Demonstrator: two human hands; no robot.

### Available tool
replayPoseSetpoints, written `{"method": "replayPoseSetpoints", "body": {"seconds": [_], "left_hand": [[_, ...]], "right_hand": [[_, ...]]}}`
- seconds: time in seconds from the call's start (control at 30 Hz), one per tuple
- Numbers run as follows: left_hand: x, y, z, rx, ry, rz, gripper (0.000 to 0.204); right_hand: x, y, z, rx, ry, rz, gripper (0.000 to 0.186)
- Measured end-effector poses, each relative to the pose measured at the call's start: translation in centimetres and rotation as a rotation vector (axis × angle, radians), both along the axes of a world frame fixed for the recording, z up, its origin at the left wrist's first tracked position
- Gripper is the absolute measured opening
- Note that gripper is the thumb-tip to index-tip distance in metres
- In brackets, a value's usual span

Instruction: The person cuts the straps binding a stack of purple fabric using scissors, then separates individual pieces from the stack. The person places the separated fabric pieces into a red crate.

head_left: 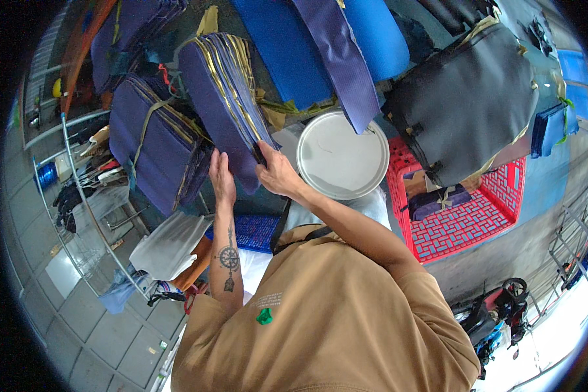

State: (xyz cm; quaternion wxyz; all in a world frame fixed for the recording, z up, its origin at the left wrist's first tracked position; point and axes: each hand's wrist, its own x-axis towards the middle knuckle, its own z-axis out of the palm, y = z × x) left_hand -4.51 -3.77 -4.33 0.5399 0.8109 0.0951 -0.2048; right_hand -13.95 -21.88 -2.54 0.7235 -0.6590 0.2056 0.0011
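A thick stack of purple fabric pieces (pixel 219 108) with yellowish inner edges stands in front of me, slightly tilted. My right hand (pixel 277 171) pinches the near right edge of these pieces, fingertips among the layers. Just left of the stack's near end, my left hand (pixel 222 178) is held with fingers stretched out and pressed on nothing I can make out. Close beside it is a second purple stack (pixel 153 150), bound with a pale strap. A round pale lid or tray (pixel 343 155) lies right of my right hand.
Blue sheets (pixel 274 49) and a long purple strip (pixel 340 59) lie at the far side. To the right are a black bundle (pixel 470 98) and a red plastic basket (pixel 464 228) holding a purple bundle. A blue crate (pixel 251 233) sits below my hands; metal rails (pixel 78 176) stand left.
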Motion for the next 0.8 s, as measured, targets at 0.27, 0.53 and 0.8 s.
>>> {"method": "replayPoseSetpoints", "body": {"seconds": [0.27,0.53,0.8], "left_hand": [[0.5,-1.0,1.0,-0.250,0.035,-0.054,0.048],[0.7,-1.4,1.6,-0.237,0.031,-0.103,0.045],[1.1,-1.0,1.5,-0.152,0.036,-0.142,0.047]], "right_hand": [[1.6,0.4,-0.6,-0.001,0.219,-0.014,0.054],[2.9,-0.2,-1.4,0.243,0.265,-0.027,0.058],[3.3,1.6,-1.1,0.071,0.269,-0.096,0.072]]}}
